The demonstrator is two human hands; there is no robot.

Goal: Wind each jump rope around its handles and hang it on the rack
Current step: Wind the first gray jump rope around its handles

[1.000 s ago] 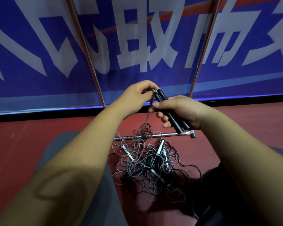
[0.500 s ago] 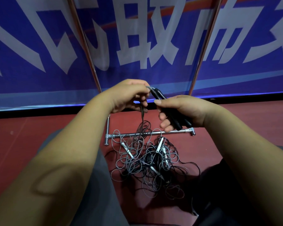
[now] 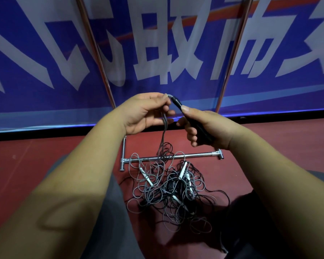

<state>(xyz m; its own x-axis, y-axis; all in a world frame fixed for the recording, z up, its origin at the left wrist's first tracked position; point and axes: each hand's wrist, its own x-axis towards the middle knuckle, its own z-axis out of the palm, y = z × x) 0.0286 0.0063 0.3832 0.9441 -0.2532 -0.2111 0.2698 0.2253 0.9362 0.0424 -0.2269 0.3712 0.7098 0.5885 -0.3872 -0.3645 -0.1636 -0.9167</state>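
At frame centre, the right hand gripped the black handles; the left hand pinched the grey rope above the floor tangle.

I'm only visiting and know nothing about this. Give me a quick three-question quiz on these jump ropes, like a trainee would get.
1. True or false: the right hand grips the black handles.
2. The left hand pinches: A) the grey cord, B) a white handle, C) a metal bar?
3. Fill in: the tangled rope pile lies on the red ____.
Key: 1 true; 2 A; 3 floor.
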